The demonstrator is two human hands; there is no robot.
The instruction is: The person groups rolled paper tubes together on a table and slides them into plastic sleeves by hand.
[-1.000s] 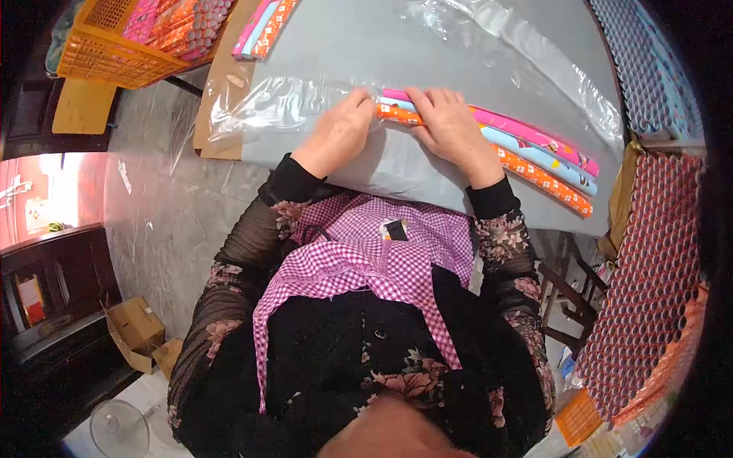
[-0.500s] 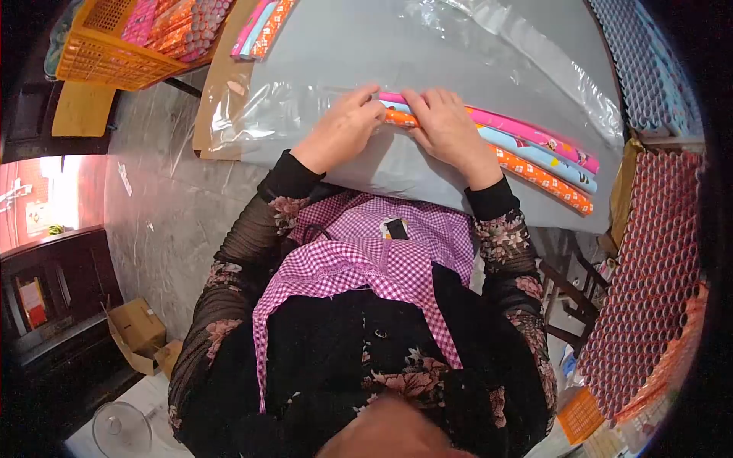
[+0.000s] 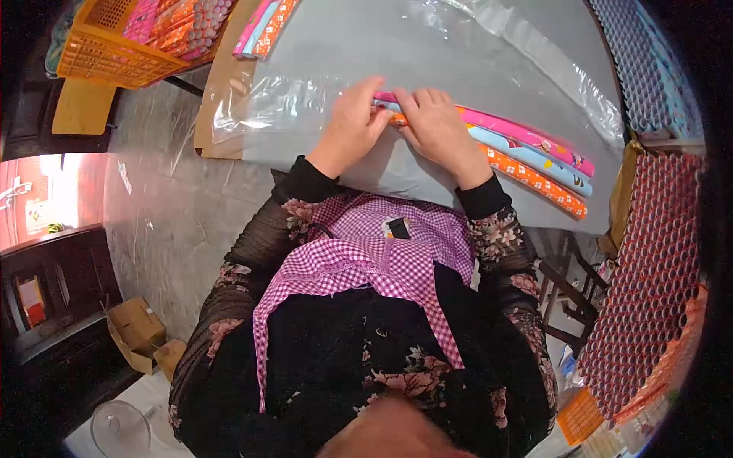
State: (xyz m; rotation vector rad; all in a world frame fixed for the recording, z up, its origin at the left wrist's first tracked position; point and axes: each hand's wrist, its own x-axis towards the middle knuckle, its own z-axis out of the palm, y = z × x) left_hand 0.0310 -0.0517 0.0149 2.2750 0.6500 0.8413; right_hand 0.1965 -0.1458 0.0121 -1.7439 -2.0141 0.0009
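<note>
Three long rolls lie side by side on the grey table (image 3: 343, 38): a pink roll (image 3: 527, 136), a light-blue roll (image 3: 534, 159) and an orange roll with white marks (image 3: 534, 179). My right hand (image 3: 439, 130) is closed over the rolls near their left ends, thumb below and fingers on top. At the very left ends, my left hand (image 3: 353, 126) pinches with thumb and fingers around the tips. Clear plastic film (image 3: 282, 103) spreads from the left side toward my hands. What exactly the left fingertips hold is partly hidden.
Another group of rolls (image 3: 263, 29) lies at the table's upper left, beside a yellow crate (image 3: 114, 57) filled with rolls. Large stacks of rolls (image 3: 649, 275) stand at the right. An open cardboard box (image 3: 136, 324) sits on the floor at left.
Both hands and the left ends of the rolls have shifted slightly left. The left hand's fingers now close around the roll ends from a more upright angle.
</note>
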